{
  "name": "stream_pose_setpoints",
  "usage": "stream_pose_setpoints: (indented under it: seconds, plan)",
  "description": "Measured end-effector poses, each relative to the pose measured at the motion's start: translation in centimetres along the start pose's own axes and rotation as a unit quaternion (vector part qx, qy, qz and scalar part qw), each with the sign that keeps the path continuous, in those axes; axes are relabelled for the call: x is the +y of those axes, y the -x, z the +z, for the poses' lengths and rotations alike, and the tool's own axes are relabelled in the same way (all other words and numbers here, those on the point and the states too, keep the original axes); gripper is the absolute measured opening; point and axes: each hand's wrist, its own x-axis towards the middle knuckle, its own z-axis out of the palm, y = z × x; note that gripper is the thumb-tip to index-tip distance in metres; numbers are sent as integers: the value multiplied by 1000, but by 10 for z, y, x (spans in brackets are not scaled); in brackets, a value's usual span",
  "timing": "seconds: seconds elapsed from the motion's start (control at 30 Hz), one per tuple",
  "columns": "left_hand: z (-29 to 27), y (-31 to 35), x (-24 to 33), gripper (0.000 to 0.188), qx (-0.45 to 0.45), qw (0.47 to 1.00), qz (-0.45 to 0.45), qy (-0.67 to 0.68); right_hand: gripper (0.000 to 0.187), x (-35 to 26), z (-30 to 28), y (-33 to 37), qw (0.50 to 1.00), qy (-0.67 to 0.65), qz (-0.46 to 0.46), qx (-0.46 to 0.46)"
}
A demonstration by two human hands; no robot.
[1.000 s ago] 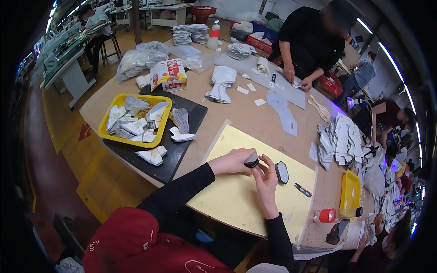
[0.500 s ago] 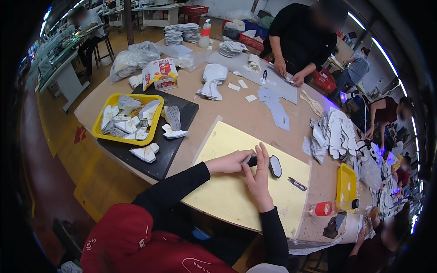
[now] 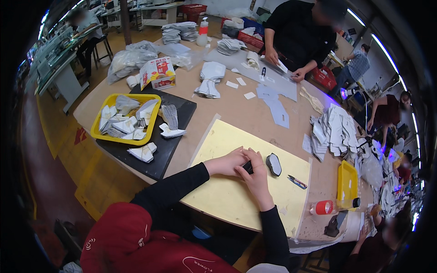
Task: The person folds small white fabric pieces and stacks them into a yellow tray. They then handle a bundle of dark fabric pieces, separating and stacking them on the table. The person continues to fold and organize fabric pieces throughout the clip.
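Above the yellow sheet (image 3: 218,191), both of my hands close together around a small dark piece (image 3: 248,167), whose kind I cannot make out. My left hand (image 3: 229,163) grips it from the left, its fingers partly hidden behind the right ones. Over its near side bend the fingers and thumb of my right hand (image 3: 258,177). Just right of my hands lies a small stack of grey pieces with dark edges (image 3: 274,164), apart from my fingers. A pair of thread snips (image 3: 297,182) rests farther right on the sheet.
Left, a yellow tray (image 3: 94,129) of bundled white pieces stands on a black board (image 3: 175,136). A bottle (image 3: 322,207) lies at right near another yellow tray (image 3: 348,175). Piles of pale cut pieces (image 3: 334,129) sit beyond. Across the table, a person (image 3: 298,34) handles white pieces.
My right hand's fingers, stretched upward before, have bent down over the dark piece, and my hands have drawn closer together. The person opposite has raised a white piece.
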Motion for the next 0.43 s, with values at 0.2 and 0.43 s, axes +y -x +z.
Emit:
stream_pose_setpoints:
  seconds: [0.2, 0.43]
  plan:
    - [-4, 0, 16, 54, -77, 980, -56, 174, 55, -3, -1, 3, 998, -50, -27, 33]
    - [-18, -15, 16, 53, -270, 961, -65, -15, 60, 11, -15, -1, 954, -242, 173, -48]
